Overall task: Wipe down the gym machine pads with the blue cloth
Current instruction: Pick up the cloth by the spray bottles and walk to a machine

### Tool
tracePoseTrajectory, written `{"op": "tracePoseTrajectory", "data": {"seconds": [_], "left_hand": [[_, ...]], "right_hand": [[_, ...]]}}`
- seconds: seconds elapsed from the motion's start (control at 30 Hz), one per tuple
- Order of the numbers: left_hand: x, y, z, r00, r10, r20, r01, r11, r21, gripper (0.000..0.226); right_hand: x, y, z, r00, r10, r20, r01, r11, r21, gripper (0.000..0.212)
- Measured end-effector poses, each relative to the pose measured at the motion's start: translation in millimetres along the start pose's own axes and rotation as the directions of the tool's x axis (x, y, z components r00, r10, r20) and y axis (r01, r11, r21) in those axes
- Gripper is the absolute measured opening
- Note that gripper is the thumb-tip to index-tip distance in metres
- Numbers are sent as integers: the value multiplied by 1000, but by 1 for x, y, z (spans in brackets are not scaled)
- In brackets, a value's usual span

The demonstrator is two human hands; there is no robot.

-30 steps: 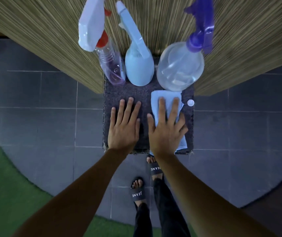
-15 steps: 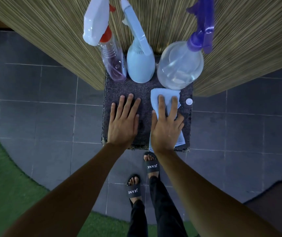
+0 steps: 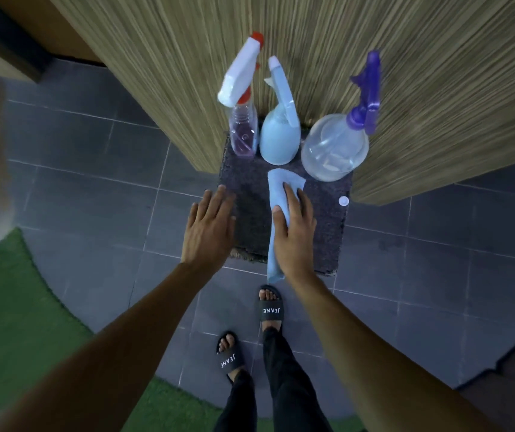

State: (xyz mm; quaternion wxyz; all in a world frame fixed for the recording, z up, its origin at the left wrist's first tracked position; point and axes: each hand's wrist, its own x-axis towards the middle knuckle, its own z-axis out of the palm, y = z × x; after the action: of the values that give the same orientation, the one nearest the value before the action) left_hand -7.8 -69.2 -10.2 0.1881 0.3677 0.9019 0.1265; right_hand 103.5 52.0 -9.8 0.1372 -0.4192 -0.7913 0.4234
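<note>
The blue cloth (image 3: 278, 194) lies bunched on a dark carpeted stand (image 3: 328, 232), and part of it hangs over the stand's near edge. My right hand (image 3: 295, 232) is closed around the cloth, with the thumb and fingers pinching its folds. My left hand (image 3: 209, 229) hovers with fingers spread at the stand's left edge and holds nothing. No gym machine pad is in view.
Three spray bottles stand at the back of the stand: a clear one with a white and red trigger (image 3: 243, 132), a light blue one (image 3: 279, 135) and a round clear one with a purple trigger (image 3: 335, 151). A small white cap (image 3: 343, 200) lies at the right. A ribbed wooden wall (image 3: 406, 73) rises behind.
My right hand has gone from lying flat on the cloth to gripping it, and the cloth is now gathered up. My left hand slid left off the stand's middle. The view pulled back.
</note>
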Motion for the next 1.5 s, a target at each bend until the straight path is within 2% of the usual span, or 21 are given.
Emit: {"op": "tracePoseTrajectory", "data": {"seconds": [0.13,0.27,0.37,0.53,0.77,1.0,1.23,1.5], "left_hand": [[-45,-20,-57,988,-139,-70,139,990,-11,46],[-112,-50,-115,940,-294,-172,288,956,-57,47],[-178,-80,-152,871,-423,-249,408,906,-112,46],[-319,-140,-187,709,-610,-354,576,791,-207,45],[-543,-207,-205,377,-823,-426,757,539,-369,47],[-745,-235,-183,1,-911,-413,809,244,-535,46],[-914,-247,-135,-369,-887,-278,738,-98,-667,47],[-1087,-285,-94,-682,-726,-91,533,-408,-742,47]], "right_hand": [[-19,-55,6,984,-97,151,86,994,73,46],[-54,-119,29,922,-203,330,163,976,144,49],[-97,-170,55,840,-320,437,259,946,195,46],[-207,-254,101,674,-449,586,343,893,290,45],[-410,-331,162,401,-581,708,397,807,438,44],[-612,-363,215,31,-590,807,420,740,525,49],[-790,-365,269,-342,-460,820,443,691,572,45],[-1001,-364,340,-685,-250,684,387,671,632,45]]}}
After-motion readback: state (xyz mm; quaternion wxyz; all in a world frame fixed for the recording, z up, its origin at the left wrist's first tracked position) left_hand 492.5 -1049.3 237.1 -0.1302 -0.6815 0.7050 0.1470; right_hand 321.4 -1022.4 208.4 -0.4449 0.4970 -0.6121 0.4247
